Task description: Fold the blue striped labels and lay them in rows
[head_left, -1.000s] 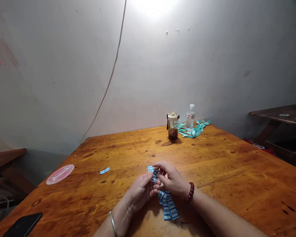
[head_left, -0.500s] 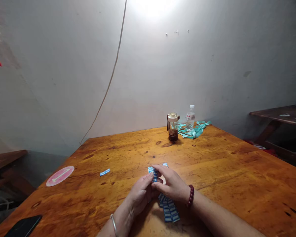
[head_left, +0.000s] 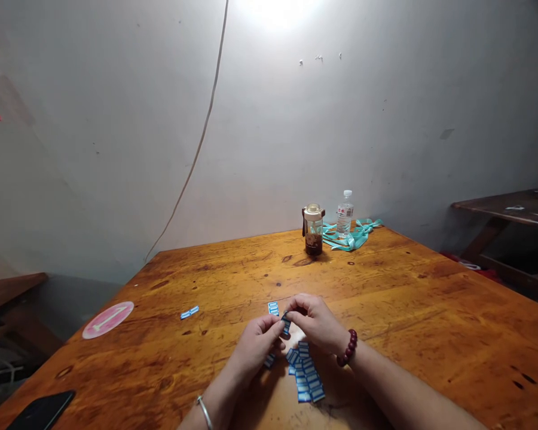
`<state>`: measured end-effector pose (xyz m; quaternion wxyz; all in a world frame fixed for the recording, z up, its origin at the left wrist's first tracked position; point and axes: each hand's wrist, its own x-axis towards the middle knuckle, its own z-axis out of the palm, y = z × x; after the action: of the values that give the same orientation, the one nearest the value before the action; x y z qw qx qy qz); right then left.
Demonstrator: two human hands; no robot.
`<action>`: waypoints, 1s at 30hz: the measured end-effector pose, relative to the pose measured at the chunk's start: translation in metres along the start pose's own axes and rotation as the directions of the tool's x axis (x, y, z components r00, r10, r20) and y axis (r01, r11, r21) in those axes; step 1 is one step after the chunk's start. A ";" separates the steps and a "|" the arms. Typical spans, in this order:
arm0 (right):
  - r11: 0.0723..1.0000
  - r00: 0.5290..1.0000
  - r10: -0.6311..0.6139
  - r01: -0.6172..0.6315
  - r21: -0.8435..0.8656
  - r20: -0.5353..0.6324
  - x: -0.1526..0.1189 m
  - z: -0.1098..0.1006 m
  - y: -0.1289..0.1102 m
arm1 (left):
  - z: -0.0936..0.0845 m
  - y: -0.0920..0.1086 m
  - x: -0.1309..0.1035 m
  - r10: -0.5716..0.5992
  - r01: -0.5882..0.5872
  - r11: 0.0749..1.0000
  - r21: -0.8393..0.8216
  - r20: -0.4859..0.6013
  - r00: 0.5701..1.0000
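Observation:
My left hand [head_left: 260,341] and my right hand [head_left: 314,322] meet over the middle of the near tabletop. Between their fingertips they pinch a small strip of blue-and-white labels [head_left: 286,325]. Under my right hand and wrist lies a loose, overlapping pile of similar label strips [head_left: 307,376]. Just beyond my fingers rests another label strip [head_left: 273,307]. Part of one more label strip [head_left: 269,360] shows beneath my left hand. Farther left, a small blue-and-white piece [head_left: 189,312] lies by itself.
On the wooden table [head_left: 224,263] stand a tumbler of dark drink [head_left: 314,233] and a water bottle [head_left: 345,215] amid turquoise ribbon [head_left: 356,239]. At left are a pink round sticker [head_left: 108,320] and a black phone [head_left: 42,411]. A wall rises behind.
My right hand has tilted and its fingers have drawn up, both hands now pinching the strip by its edges. More of the pile and of the strip beyond my fingers shows.

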<state>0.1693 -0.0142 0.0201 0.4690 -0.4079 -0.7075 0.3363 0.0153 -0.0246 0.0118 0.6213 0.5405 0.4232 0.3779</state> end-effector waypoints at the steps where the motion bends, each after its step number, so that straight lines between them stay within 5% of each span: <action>1: 0.998 0.999 0.032 -0.032 0.048 0.005 0.000 0.001 0.000 | 0.000 0.000 0.001 0.011 -0.011 0.999 0.037 -0.011 1.000; 8: 0.905 0.950 0.297 -0.311 0.291 0.094 0.005 0.002 0.003 | 0.004 -0.004 0.001 0.013 -0.013 0.999 0.045 -0.017 1.000; 11: 0.971 0.970 0.241 -0.241 -0.005 -0.012 0.014 -0.021 0.019 | -0.001 -0.007 0.003 0.013 -0.011 0.999 0.036 -0.049 0.999; 13: 0.883 0.964 0.259 -0.263 -0.389 -0.063 0.019 -0.044 0.036 | -0.008 -0.008 0.007 0.032 -0.029 0.999 0.028 -0.102 0.994; 14: 0.841 0.951 0.298 -0.300 -0.450 -0.076 0.022 -0.056 0.045 | -0.012 -0.009 0.009 0.031 -0.029 0.999 0.023 -0.119 0.992; 18: 0.740 0.923 0.373 -0.354 -0.572 -0.088 0.028 -0.082 0.074 | -0.024 -0.009 0.015 0.005 -0.007 1.000 -0.016 -0.153 0.988; 30: 0.618 0.949 0.285 -0.291 -0.731 -0.136 0.034 -0.065 0.083 | -0.029 -0.014 0.018 0.051 -0.043 0.998 0.046 -0.193 0.980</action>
<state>0.2439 0.0587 -0.0162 0.2045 -0.6720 -0.7063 0.0883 -0.0056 0.0005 -0.0055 0.5567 0.5236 0.4764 0.4347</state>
